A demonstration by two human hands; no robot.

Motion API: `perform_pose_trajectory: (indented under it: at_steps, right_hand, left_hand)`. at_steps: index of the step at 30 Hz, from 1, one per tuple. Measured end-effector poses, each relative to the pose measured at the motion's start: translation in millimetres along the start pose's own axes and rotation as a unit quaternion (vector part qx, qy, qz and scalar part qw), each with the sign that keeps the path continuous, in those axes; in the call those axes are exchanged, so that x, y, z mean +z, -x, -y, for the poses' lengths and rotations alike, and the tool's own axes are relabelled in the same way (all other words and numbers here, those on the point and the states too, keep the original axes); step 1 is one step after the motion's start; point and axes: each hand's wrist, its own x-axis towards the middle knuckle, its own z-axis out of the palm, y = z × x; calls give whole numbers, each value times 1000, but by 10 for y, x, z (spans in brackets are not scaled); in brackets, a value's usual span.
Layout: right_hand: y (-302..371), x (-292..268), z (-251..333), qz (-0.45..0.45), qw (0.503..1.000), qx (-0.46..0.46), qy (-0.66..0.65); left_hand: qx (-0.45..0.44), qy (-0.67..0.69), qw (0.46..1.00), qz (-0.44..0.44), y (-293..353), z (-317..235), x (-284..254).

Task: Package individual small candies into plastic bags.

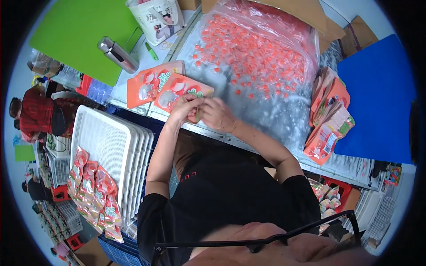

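Note:
A flat red-orange pouch point(178, 88) with green and white print lies at the near edge of the table. My left hand point(183, 109) is closed on its near end, thumb and fingers pinched together. Right beside it, my right hand point(216, 115) is closed at the same end of the pouch, its fingers bent and slightly blurred. A greenish corner of the pouch shows below the fingers. To the left lies a stack of similar flat pouches point(146, 86), partly overlapped by this one.
Beyond my hands spreads a heap of small wrapped red pieces point(253, 53). More pouches point(329, 119) lie at the right beside a blue panel point(377, 97). A steel flask point(117, 54) stands far left. Stacked white trays point(100, 133) carry filled pouches point(95, 190). People work in the background.

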Motion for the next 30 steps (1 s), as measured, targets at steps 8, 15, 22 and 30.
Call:
perform_pose_trajectory:
  at_steps: [8,15,22,30]
  right_hand:
    - [144,-149,189,129,975,136,-115]
    - [56,-441,175,228,942,116,-219]
    - [49,-803,157,251,891,161,-344]
    - [115,-268,-511,-111,960,254,-43]
  left_hand:
    - [48,-399,915,-25,318,-76,440]
    - [81,-484,871,-15,446,-340,569]
    - [106,-302,895,310,402,-184,405]
    - [91,-162,977,105,514,95,269]
